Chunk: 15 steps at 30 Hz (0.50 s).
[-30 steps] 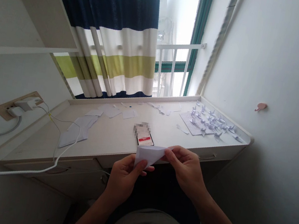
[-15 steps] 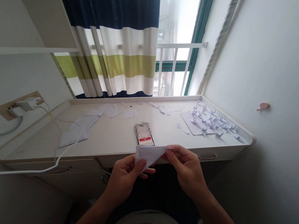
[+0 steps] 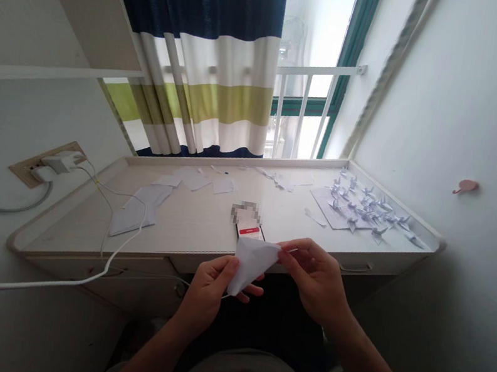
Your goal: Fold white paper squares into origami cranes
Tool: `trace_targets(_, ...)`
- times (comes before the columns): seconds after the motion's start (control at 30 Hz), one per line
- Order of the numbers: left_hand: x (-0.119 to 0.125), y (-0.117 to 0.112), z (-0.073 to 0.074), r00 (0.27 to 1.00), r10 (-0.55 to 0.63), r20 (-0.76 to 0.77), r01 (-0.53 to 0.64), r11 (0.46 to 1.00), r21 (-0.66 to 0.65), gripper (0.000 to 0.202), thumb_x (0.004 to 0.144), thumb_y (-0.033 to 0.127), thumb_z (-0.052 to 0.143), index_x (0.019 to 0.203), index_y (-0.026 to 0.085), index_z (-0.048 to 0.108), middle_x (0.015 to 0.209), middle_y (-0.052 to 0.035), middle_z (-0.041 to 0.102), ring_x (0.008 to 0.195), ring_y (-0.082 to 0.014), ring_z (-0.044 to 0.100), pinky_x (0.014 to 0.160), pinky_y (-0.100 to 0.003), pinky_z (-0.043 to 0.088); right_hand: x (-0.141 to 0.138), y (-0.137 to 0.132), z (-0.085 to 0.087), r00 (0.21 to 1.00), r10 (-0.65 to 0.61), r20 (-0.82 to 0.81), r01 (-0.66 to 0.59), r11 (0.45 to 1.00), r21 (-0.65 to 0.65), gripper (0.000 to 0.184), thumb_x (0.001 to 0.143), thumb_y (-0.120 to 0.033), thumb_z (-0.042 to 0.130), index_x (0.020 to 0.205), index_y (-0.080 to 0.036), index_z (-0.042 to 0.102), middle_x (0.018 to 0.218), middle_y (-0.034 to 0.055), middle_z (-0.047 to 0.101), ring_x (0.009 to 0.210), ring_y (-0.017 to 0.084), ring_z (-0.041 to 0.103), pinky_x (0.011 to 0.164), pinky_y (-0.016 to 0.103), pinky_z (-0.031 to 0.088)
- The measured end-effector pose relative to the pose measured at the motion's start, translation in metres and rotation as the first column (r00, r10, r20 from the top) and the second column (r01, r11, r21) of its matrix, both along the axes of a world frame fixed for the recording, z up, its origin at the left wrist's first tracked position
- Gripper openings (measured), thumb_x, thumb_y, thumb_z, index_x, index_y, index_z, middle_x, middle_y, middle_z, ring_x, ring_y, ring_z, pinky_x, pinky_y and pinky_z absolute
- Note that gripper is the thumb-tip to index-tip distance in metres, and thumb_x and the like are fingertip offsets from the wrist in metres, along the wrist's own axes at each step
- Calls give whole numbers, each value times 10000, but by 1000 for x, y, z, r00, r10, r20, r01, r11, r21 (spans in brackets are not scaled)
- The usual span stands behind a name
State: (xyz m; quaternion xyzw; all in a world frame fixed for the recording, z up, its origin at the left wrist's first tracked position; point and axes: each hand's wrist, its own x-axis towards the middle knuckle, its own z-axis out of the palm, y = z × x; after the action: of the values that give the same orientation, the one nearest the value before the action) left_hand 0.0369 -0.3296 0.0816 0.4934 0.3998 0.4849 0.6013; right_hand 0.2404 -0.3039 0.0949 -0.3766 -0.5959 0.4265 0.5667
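A striped curtain (image 3: 212,59) hangs beside a window with a white railing (image 3: 304,94) behind a long, pale desk (image 3: 193,231). To the left, a white cable (image 3: 111,266) runs from a wall socket (image 3: 44,168) across the desk's front corner and down past its edge. Folded paper sheets (image 3: 136,215) and loose paper scraps (image 3: 195,180) lie on the left half of the desk, while a cluster of small paper cranes (image 3: 364,206) sits at the far right end, many on a flat sheet. A black box with a red label (image 3: 248,231) stands near the front edge, partly blurred. Just in front of that edge, above the person's lap, a triangular folded paper (image 3: 252,264) is held between both hands. Its long axis runs from its wide upper edge down to a point, tilted slightly toward the left hand. The left hand (image 3: 206,296) is nearer, its curled fingers and thumb pressing the paper's lower left side. The right hand (image 3: 316,280) is farther off, partly closed, with its fingertips (image 3: 287,253) pinching the right corner.
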Motion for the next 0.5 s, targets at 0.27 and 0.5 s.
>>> trace_targets(0.27, -3, 9, -3, 992, 125, 5, -125, 992, 9, 498, 879, 603, 709, 917, 107, 746, 729, -56, 728, 577, -121, 621, 546, -205, 489, 16, -11, 17, 966, 215, 140, -232, 966, 113, 26, 953, -280, 698, 960, -256, 705, 1318, 82, 696, 1257, 268, 644, 1018, 400, 542)
trace_targets(0.5, 0, 13, -2, 972, 218, 88, -219, 976, 3, 495, 834, 603, 753, 939, 120, 734, 718, -19, 674, 594, -105, 571, 500, -184, 483, 15, -9, 16, 951, 85, 298, -117, 989, 89, 123, 965, -343, 665, 1004, -251, 737, 1103, 62, 744, 1017, 232, 702, 934, 372, 557)
